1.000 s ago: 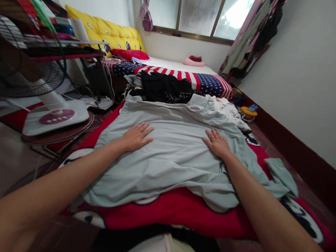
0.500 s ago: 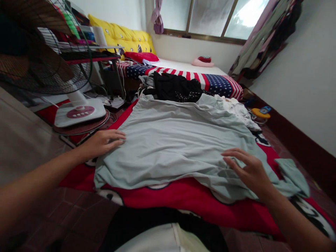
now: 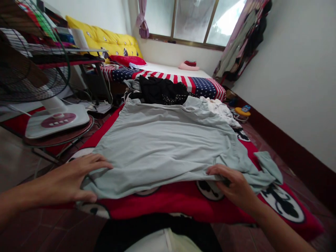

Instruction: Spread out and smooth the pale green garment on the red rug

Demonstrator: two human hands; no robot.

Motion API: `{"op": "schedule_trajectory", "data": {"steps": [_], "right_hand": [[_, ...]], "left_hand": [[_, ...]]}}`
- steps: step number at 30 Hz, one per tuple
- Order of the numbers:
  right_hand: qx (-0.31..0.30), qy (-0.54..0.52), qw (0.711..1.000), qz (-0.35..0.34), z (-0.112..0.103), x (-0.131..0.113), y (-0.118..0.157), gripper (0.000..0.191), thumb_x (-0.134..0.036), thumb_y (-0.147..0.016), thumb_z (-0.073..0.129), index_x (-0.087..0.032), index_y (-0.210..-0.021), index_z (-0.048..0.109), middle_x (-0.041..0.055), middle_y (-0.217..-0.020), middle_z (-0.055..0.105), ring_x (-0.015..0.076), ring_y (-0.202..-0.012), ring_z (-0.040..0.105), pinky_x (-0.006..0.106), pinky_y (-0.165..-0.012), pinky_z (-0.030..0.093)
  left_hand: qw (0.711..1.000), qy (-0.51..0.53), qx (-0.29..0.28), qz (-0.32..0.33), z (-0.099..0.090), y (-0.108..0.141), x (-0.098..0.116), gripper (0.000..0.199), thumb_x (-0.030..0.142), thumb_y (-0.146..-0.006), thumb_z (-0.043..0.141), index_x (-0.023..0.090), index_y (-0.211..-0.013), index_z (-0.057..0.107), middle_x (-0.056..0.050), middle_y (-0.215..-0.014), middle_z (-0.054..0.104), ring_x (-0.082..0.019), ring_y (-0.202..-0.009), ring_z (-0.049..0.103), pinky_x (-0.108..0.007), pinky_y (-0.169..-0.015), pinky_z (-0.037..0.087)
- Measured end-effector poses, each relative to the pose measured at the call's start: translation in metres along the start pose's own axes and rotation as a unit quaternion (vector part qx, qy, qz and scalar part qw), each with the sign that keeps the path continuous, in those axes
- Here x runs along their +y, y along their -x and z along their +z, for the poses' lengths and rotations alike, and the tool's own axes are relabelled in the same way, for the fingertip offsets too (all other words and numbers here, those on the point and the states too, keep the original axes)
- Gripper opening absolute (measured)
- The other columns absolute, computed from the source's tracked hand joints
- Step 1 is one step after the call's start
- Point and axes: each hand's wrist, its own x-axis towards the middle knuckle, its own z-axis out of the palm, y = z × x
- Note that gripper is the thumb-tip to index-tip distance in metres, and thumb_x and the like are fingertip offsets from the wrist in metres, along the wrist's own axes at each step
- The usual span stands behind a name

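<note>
A pale green long-sleeved shirt (image 3: 157,143) lies spread out, lightly wrinkled, on a red blanket (image 3: 168,204) with cartoon prints. My left hand (image 3: 73,176) is at the shirt's near left corner, thumb and fingers wide apart around it. At the near edge, right of the middle, my right hand (image 3: 233,183) pinches the shirt's fabric between thumb and fingers. A sleeve (image 3: 267,166) lies crumpled to the right of that hand.
Black clothes (image 3: 160,89) and white clothes (image 3: 223,112) are heaped beyond the shirt. On the left a fan (image 3: 57,120) stands on a round stool. Behind is a bed (image 3: 170,71) with a flag-patterned cover; a yellow stool (image 3: 242,112) is by the right wall.
Both hands have come nearer to my body, down to the shirt's near edge. My left hand has spread its thumb, and my right hand has closed on the fabric. The view has shifted right.
</note>
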Motion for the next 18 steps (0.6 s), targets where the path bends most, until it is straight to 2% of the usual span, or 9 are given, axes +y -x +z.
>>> {"op": "schedule_trajectory", "data": {"steps": [3,6,9,11,15,18], "right_hand": [[-0.012,-0.049,0.997,0.052,-0.011,-0.007,0.001,0.022,-0.009,-0.075,0.047,-0.019,-0.085,0.064,0.0036,-0.083,0.069,0.0170,-0.077,0.064,0.026,-0.069,0.049],[-0.040,-0.078,0.990,0.109,-0.020,-0.013,0.001,0.016,-0.014,-0.069,0.047,-0.019,-0.070,0.062,0.0006,-0.065,0.060,0.0150,-0.061,0.055,0.024,-0.056,0.041],[-0.048,-0.130,0.979,0.150,-0.029,-0.016,-0.005,0.012,-0.019,-0.069,0.047,-0.019,-0.067,0.059,0.0000,-0.061,0.053,0.0139,-0.058,0.048,0.025,-0.054,0.036],[-0.055,-0.161,0.970,0.172,-0.034,-0.017,-0.011,0.013,-0.022,-0.071,0.047,-0.018,-0.069,0.059,0.0000,-0.062,0.052,0.0137,-0.057,0.046,0.024,-0.053,0.035],[-0.118,-0.169,0.960,0.188,-0.041,-0.021,-0.020,0.021,-0.022,-0.068,0.048,-0.017,-0.076,0.067,0.0008,-0.063,0.057,0.0149,-0.060,0.051,0.024,-0.054,0.039],[-0.185,-0.140,0.954,0.192,-0.043,-0.026,-0.022,0.027,-0.018,-0.068,0.047,-0.017,-0.079,0.071,0.0022,-0.070,0.063,0.0171,-0.067,0.057,0.024,-0.059,0.044]], "left_hand": [[0.999,-0.037,0.028,0.000,0.010,0.011,0.010,0.084,0.041,-0.060,0.077,0.045,-0.138,0.047,-0.002,-0.137,0.054,-0.029,-0.123,0.053,-0.042,-0.104,0.045],[0.995,-0.059,0.073,0.019,0.023,0.018,0.011,0.082,0.032,-0.066,0.066,0.045,-0.142,0.040,0.000,-0.139,0.054,-0.027,-0.122,0.055,-0.040,-0.100,0.049],[0.991,-0.074,0.106,0.033,0.031,0.018,0.004,0.078,0.018,-0.063,0.055,0.039,-0.138,0.049,0.001,-0.135,0.059,-0.024,-0.118,0.059,-0.035,-0.099,0.050],[0.988,-0.086,0.125,0.031,0.033,0.018,-0.004,0.070,0.015,-0.063,0.050,0.035,-0.129,0.058,0.001,-0.129,0.063,-0.022,-0.112,0.063,-0.032,-0.095,0.051],[0.981,-0.101,0.167,0.003,0.024,0.018,-0.020,0.046,0.020,-0.071,0.045,0.032,-0.108,0.069,0.001,-0.115,0.070,-0.021,-0.098,0.069,-0.029,-0.086,0.053],[0.985,-0.067,0.159,-0.022,0.003,0.018,-0.028,0.037,0.023,-0.070,0.043,0.032,-0.093,0.071,0.003,-0.100,0.074,-0.019,-0.091,0.069,-0.026,-0.080,0.052]]}}
